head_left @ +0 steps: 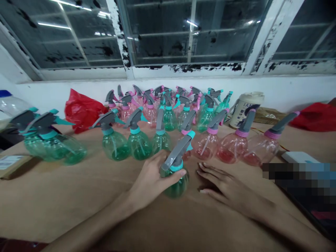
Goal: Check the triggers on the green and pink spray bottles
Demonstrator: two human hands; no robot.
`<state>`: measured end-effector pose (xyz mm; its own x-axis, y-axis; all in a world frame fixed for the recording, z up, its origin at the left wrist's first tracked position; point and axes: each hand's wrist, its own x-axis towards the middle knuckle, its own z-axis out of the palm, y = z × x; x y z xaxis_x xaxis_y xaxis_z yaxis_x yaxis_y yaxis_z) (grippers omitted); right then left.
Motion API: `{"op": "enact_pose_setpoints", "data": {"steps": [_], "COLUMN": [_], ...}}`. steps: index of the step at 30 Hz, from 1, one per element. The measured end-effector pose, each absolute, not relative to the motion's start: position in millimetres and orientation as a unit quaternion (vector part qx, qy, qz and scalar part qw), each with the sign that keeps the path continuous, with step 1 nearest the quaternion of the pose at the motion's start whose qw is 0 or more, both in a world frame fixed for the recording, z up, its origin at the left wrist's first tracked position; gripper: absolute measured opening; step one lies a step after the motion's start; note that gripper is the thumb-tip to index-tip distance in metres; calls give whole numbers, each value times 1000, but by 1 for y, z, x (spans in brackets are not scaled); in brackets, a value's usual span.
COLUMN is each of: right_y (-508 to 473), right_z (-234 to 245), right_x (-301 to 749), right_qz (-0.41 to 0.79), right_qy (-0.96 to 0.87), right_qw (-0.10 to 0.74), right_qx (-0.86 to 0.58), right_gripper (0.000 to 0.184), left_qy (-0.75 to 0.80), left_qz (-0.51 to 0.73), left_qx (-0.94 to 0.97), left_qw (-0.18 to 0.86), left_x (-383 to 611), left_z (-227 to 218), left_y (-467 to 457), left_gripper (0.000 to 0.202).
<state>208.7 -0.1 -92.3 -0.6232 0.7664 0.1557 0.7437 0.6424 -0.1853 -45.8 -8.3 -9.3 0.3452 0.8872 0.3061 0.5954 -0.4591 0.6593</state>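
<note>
Even indoor light, warped edges
Tube lights glare in the dark window panes (162,31) far beyond the left hand (151,182) gripping the green bottle (176,185); soft shadow lies just right of it; frame edges bend and smear.

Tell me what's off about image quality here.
Head view: lens distortion bows the window frame and stretches the edge bottles; lamp reflections glare in the panes; a pixelated block masks the right side; the green spray bottle in the left hand looks sharp.

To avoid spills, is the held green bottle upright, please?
Upright: the green bottle stands on the table, sprayer on top, left hand gripping it.
</note>
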Motion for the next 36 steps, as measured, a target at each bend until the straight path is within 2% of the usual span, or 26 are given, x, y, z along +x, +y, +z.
{"op": "enact_pose_setpoints", "data": {"steps": [8,17,23,30,36], "right_y": [-2,-3,-5,2,18], "right_z": [-91,-80,-71,-42,-23], "right_x": [200,155,120,63,5], "right_qz": [49,3,65,130,126], "right_qy": [-898,-909,-919,-891,-878], "right_qw": [115,136,125,224,262], "right_qx": [-423,-394,-369,-374,-380], "right_gripper": [54,46,39,31,43], "left_qy": [540,654,650,653,651], "left_qz": [327,423,441,437,401], "left_qx": [753,615,608,615,643], "left_qw": [186,122,114,75,43], "left_x": [-118,-230,-251,-280,-287], "left_z": [-3,-1,6,-8,-8], "left_y": [-42,-56,-32,5,19], "left_gripper": [34,33,23,35,29]}}
